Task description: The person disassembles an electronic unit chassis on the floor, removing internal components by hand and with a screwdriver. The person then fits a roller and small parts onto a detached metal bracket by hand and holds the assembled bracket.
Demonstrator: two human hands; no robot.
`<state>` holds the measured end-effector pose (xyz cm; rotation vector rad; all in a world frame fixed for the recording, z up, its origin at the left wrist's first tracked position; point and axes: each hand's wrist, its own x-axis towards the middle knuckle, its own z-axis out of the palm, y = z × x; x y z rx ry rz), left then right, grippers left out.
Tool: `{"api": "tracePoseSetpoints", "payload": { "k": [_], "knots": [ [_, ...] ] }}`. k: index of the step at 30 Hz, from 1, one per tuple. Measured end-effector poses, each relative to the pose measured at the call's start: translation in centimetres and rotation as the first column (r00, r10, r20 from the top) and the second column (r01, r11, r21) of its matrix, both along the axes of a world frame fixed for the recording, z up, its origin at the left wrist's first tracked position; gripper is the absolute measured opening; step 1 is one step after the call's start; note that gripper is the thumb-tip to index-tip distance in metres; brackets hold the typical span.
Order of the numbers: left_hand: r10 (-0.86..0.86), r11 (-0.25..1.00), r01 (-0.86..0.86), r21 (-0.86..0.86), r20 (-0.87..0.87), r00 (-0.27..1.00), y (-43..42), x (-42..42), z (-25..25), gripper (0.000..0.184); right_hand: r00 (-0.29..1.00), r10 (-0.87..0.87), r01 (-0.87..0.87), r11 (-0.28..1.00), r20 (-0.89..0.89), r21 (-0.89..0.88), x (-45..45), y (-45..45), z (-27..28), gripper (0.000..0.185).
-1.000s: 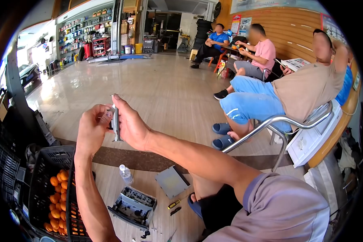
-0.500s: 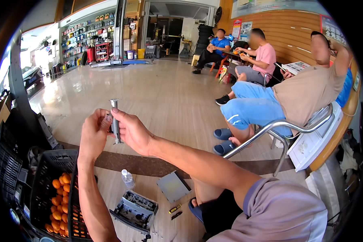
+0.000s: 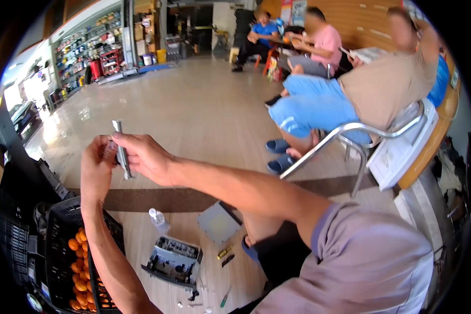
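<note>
My left hand [image 3: 96, 166] and my right hand [image 3: 145, 158] are raised in front of me, both with closed fingers on a narrow grey metal bracket [image 3: 122, 153]. It stands nearly upright, tilted a little, and the fingers hide its left side. On the floor below lies an opened grey device housing [image 3: 162, 260] with dark parts inside. A flat grey metal plate [image 3: 220, 224] lies behind it, beside a clear plastic bottle [image 3: 158, 220]. To its right are a small yellow-and-black tool [image 3: 225, 253], a black piece [image 3: 228, 260] and a green-handled screwdriver [image 3: 225, 298].
A black plastic crate [image 3: 63, 209] of oranges [image 3: 81, 272] stands by my left forearm. At the right, a person in a tan shirt [image 3: 387, 89] sits on a metal-framed chair [image 3: 329, 137]. Two more people sit farther back. Stocked shelves [image 3: 89, 47] line the far left wall.
The view has shifted, and my hands with the bracket appear farther left. The bracket leans more to the left at its top. Small pieces and the green screwdriver now show at the bottom.
</note>
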<state>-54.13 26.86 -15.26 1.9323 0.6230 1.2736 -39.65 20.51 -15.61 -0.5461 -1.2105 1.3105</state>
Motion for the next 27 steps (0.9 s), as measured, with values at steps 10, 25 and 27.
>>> {"api": "tracePoseSetpoints", "payload": {
  "k": [10,25,27],
  "knots": [
    [0.078,0.997,-0.077,0.020,-0.045,0.996,0.5,-0.7,0.3,0.016,0.997,0.046,-0.050,0.997,0.064,0.054,0.8,-0.3,0.2,0.061],
    [0.122,0.992,-0.122,0.036,0.000,0.992,1.2,-0.7,-0.1,0.015,0.996,-0.027,0.023,0.999,0.089,0.049,0.1,-1.1,0.1,0.050],
    [0.129,0.991,-0.129,0.048,-0.004,0.992,1.3,-0.6,-0.2,0.015,0.986,-0.023,0.016,0.999,0.165,0.046,0.4,-0.5,0.1,0.056]
  ]
}}
